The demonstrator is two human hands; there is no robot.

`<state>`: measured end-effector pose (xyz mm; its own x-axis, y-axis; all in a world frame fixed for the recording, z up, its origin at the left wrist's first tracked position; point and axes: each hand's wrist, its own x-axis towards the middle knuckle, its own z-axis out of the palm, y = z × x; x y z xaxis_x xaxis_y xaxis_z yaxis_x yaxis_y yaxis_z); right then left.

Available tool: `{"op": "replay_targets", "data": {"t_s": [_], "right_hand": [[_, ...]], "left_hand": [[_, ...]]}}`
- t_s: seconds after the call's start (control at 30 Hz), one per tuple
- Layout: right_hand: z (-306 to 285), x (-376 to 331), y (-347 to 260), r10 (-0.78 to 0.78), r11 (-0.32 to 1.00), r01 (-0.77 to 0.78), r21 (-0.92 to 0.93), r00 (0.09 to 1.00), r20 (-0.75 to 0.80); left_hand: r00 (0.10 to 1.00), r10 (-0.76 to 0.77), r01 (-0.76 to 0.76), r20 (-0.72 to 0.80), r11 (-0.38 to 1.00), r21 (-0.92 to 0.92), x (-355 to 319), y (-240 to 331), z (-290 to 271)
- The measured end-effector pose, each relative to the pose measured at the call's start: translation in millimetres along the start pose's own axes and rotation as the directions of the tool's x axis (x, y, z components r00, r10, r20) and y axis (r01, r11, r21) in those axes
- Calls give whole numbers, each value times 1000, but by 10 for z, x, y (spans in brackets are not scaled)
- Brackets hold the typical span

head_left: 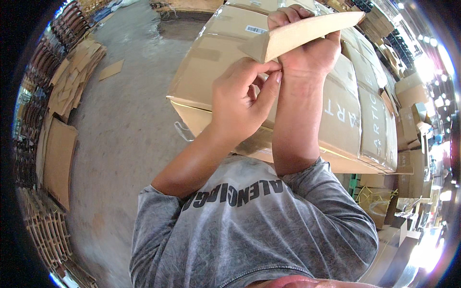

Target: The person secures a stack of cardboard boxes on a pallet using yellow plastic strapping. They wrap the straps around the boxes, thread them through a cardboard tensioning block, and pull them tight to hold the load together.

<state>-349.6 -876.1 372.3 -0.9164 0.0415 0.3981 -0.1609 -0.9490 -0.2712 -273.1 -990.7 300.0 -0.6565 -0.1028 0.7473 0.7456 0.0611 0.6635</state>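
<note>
A bent piece of tan cardboard [307, 37] is raised above the stacked boxes. My right hand [309, 54] grips it, with fingers curled over its far side and the thumb by its right end. Close beside that wrist is my left hand [245, 89], its thumb and forefinger drawn together just under the cardboard's lower corner. Whatever lies between those fingertips, if anything, is too small to tell. Beneath both hands are large taped cardboard boxes [199, 62], one bearing a white barcode label [256, 30].
Flattened cardboard sheets [74, 77] lie piled at the left, near a leaning brown sheet [58, 161]. A loose cardboard scrap [111, 70] rests on the grey concrete floor [120, 125]. More cartons [413, 125] stand at the right. A clear strap loop [182, 130] sticks out from the near box corner.
</note>
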Motion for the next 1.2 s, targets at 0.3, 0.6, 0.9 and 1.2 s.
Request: {"op": "replay_targets", "data": {"t_s": [0.3,0.6,0.9,1.2], "right_hand": [[86,-32,-53,-132,986,135,-92,990,47],[203,-26,-165,-276,957,274,-97,961,-7],[197,-131,-315,-278,955,271,-121,960,-44],[272,-234,-300,-217,964,216,-152,976,10]], "left_hand": [[989,124,-108,-79,977,183,56,82,136],[979,188,-160,-77,948,275,75,173,277],[981,194,-177,-19,927,332,59,267,374],[947,267,-317,178,867,385,137,242,286]]}}
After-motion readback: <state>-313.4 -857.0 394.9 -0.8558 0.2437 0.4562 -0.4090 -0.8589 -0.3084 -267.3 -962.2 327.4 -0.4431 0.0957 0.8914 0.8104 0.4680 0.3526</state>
